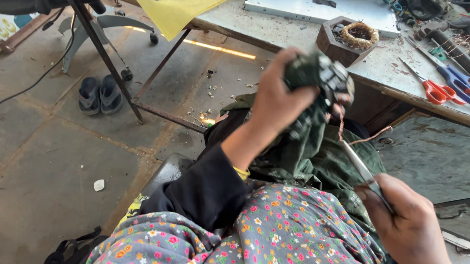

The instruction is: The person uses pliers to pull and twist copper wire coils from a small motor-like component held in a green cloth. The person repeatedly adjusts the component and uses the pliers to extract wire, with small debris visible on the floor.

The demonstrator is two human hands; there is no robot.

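My left hand (275, 98) is closed around a dark green motor part (321, 80) wound with copper wire (359, 138), raised above my lap, near the bench (288, 37) edge. My right hand (408, 223) grips a thin metal tool (359, 165) whose tip points up into the loose wire hanging under the part. A dark green cloth (323, 162) lies over my lap, beneath both hands. On the bench, far and to the right, lie red scissors (434, 90) and blue scissors (466, 83) side by side, and a hexagonal wooden tray (333, 44) holds a copper coil ring (359, 35). On the floor at left rest grey sandals (99, 94).
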